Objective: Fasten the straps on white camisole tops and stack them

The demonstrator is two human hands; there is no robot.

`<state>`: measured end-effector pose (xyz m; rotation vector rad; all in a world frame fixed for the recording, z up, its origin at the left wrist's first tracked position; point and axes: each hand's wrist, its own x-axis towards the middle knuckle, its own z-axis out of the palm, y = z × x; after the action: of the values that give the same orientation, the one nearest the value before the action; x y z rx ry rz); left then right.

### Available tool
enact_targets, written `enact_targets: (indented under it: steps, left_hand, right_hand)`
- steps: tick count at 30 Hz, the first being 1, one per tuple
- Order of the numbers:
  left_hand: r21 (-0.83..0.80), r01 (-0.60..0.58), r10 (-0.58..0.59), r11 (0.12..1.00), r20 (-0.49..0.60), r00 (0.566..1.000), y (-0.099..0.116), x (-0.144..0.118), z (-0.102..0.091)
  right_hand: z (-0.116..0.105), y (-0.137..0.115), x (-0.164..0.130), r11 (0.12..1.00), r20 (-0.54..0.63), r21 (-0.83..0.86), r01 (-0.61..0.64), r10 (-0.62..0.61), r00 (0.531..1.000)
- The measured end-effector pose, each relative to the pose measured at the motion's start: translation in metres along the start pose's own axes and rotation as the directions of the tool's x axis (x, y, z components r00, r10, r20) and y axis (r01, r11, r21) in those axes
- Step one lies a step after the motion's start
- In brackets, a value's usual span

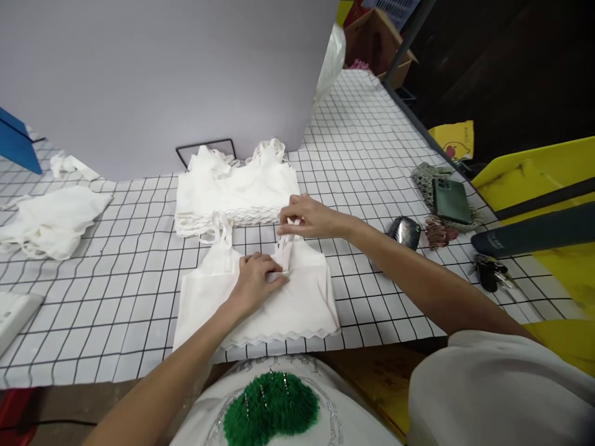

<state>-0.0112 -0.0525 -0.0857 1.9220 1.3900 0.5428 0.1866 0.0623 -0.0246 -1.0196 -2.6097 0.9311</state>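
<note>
- Left hand point(258, 272) presses flat, fingers spread, on the white camisole point(260, 297) at frame centre on the table point(93, 310).
- Right hand point(309, 218) pinches its strap point(284, 246).
- Garment looks light, limp, easily creased; best held by strap or hem.

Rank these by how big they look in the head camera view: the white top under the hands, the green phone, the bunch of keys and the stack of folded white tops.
1. white top, though it lies nearest the camera
2. stack of folded white tops
3. green phone
4. bunch of keys, roughly like the phone, so unsure
</note>
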Motion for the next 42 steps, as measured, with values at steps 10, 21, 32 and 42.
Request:
enact_targets:
  steps: [10, 21, 32, 42]
  left_hand:
    - [0.098, -0.045, 0.045, 0.994, -0.002, 0.999, -0.005, 0.008, 0.003]
    - [0.498, -0.521, 0.543, 0.693, 0.115, 0.832, -0.015, -0.072, 0.002]
    - [0.417, 0.335, -0.196, 0.845, -0.342, 0.919, -0.061, -0.123, -0.085]
    - [0.361, 0.584, -0.535, 0.727, -0.236, 0.811, -0.039, -0.108, -0.082]
  right_hand:
    - [-0.019, 0.027, 0.018, 0.982, -0.134, -0.171, -0.081, 0.058, 0.989]
    - [0.137, -0.07, -0.105, 0.901, -0.112, -0.428, -0.072, 0.026, 0.993]
    - [0.074, -0.05, -0.155, 0.545, -0.086, 0.494, -0.677, 0.806, 0.586]
    - [0.078, -0.062, -0.113, 0.339, 0.201, 0.632, -0.697, 0.797, 0.57]
